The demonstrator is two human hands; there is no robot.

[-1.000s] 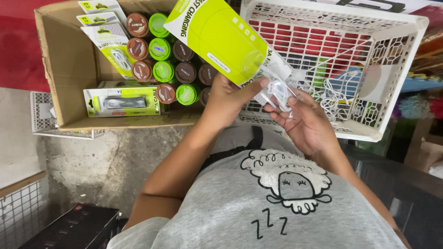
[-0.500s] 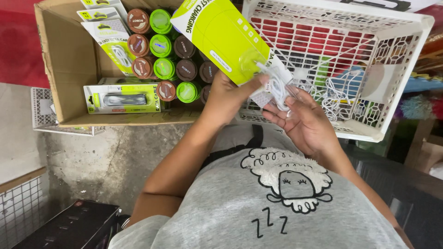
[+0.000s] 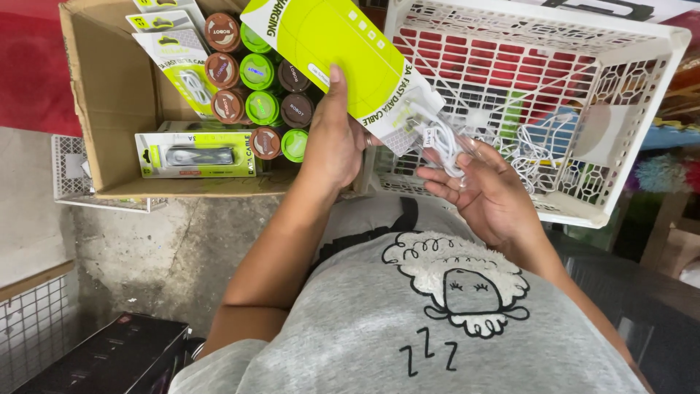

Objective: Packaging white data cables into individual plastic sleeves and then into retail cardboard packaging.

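Observation:
My left hand [image 3: 334, 146] grips a lime-green and white cable package [image 3: 343, 58], holding it up over the gap between the box and the crate. A coiled white cable [image 3: 445, 138] hangs out of the package's lower end in clear plastic. My right hand [image 3: 485, 186] is beneath that end, its fingers touching the coil and the plastic. Both hands are in front of my grey shirt with a sheep drawing.
A cardboard box [image 3: 109, 87] at the left holds several round brown and green tins [image 3: 251, 80] and more green cable packages [image 3: 197, 155]. A white plastic crate [image 3: 642, 131] at the right holds loose white cables [image 3: 536, 153]. A black box [image 3: 109, 357] lies on the concrete floor.
The package has been lifted and tilted a little higher. My right hand has opened wider under the cable coil, which has come further out of the package.

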